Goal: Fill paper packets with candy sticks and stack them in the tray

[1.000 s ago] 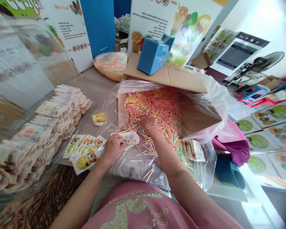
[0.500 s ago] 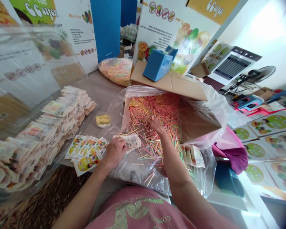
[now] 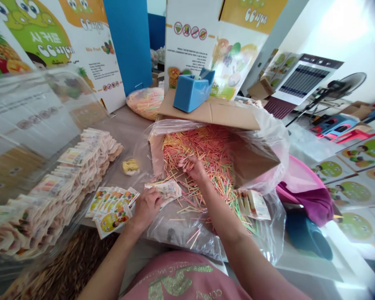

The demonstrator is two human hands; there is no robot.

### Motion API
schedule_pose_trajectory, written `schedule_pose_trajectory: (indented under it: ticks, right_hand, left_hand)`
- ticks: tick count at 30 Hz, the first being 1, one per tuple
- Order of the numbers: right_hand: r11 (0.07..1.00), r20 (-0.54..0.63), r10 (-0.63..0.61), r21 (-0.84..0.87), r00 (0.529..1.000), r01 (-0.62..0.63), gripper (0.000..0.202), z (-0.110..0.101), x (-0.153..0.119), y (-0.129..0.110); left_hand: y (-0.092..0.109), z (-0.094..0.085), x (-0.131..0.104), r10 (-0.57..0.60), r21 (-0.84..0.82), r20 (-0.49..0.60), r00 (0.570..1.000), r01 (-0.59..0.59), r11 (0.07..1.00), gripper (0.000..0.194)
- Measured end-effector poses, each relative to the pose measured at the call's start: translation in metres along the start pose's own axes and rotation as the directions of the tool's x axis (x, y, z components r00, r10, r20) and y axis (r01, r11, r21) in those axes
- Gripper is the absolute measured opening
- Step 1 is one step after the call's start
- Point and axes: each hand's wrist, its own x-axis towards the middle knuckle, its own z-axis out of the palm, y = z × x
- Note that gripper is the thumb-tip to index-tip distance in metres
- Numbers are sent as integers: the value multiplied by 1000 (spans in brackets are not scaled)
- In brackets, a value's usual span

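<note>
My left hand (image 3: pixel 148 205) is closed on the near end of a small printed packet (image 3: pixel 169 189), which lies flat on the plastic sheet. My right hand (image 3: pixel 193 167) is over the heap of thin coloured sticks (image 3: pixel 203 141) at the mouth of a tipped carton, its fingers curled around a few sticks. Left of my left hand, several bright fruit-print packets (image 3: pixel 111 216) lie fanned out. More loose sticks are scattered on the plastic between my hands.
Rows of filled packets (image 3: pixel 62 183) are stacked at the left. A small dish of yellow bands (image 3: pixel 130 166) sits beyond the fanned packets. A blue tape dispenser (image 3: pixel 192 92) rests on the carton flap (image 3: pixel 237 114). A bundle of packets (image 3: pixel 254 204) lies right of my forearm.
My right hand has drawn slightly left and its fingers have come up from within the heap with sticks in them. My left hand stays at the packet. The view has shifted a little.
</note>
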Motion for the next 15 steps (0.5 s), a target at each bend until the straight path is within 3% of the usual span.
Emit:
schedule_pose_trajectory:
  ticks: [6,10,15]
  right_hand:
    - [969,104,77,225,992,-99,18,3,5,5]
    - [993,5,9,117,1000,-9,37,8,12,10]
    - [996,-48,-84,-21,995,83,24,13,13,14]
  left_hand:
    - [-1,1,2,-14,-23,-31,999,13,1000,16]
    - [1,1,1,-22,-28,-25,999,21,999,16]
    - [-2,0,-2,12,-77,-1,1000,-12,997,17]
